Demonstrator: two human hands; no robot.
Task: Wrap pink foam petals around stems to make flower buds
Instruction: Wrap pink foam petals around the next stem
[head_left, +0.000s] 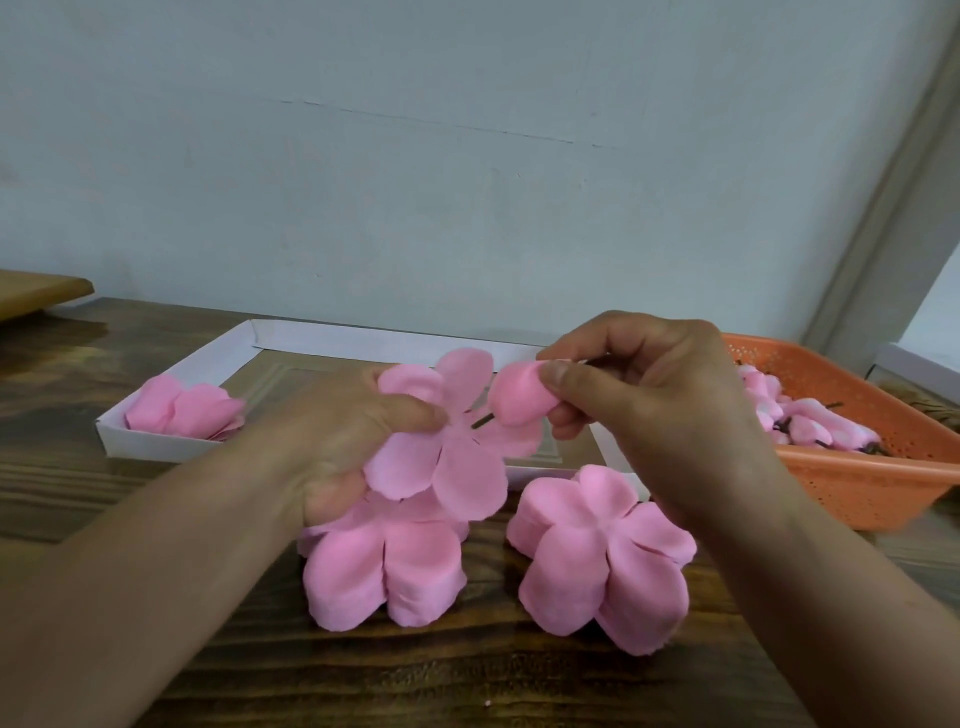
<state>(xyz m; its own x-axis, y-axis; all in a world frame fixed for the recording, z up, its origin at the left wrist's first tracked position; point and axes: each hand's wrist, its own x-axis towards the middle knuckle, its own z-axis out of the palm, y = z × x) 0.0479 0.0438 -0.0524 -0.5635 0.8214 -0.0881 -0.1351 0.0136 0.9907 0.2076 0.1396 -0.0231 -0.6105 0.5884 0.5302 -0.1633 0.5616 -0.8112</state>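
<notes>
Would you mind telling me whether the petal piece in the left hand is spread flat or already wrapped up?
Spread. The petal piece shows separate lobes fanned open around its centre, where the left hand pinches it.

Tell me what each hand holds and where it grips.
The left hand pinches a flat petal piece near its centre. The right hand pinches a wrapped bud by its tip; its stem points down-left.

The left hand (332, 441) pinches a flat pink 5-lobed foam petal piece (452, 441) above 1 of 2 pink petal stacks (384, 566) on the dark wooden table (415, 675). The right hand (649, 405) grips a rolled pink foam bud (519, 397) on a thin dark stem (483, 420), near an orange perforated plastic basket (872, 483).
</notes>
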